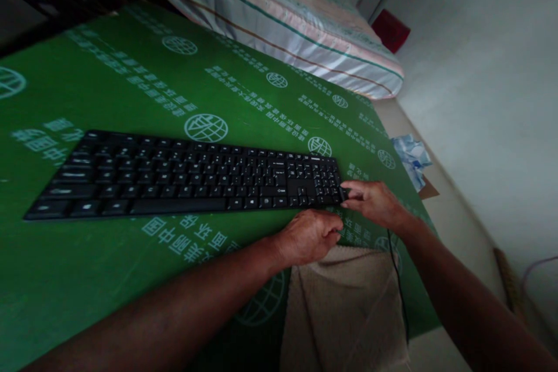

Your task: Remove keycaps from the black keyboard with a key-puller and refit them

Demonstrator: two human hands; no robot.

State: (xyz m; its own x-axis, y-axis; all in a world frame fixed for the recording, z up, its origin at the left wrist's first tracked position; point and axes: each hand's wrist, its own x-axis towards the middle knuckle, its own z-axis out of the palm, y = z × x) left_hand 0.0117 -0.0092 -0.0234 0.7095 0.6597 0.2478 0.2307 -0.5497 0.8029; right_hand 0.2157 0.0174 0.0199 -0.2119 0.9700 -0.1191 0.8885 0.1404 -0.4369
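a black keyboard is lying on the green table, nearly ten o'clock from the hands. the right hand is pinching a small dark piece at its three o'clock end; the left hand is resting curled at four o'clock, its grip impossible to tell. the step is seemingly concerning that end; the next move is calling for minding the cable hanging toward five o'clock.

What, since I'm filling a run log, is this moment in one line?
keyboard: flat on green table | left hand: curled by brown cloth's upper edge | right hand: at keyboard's right end, hold unclear
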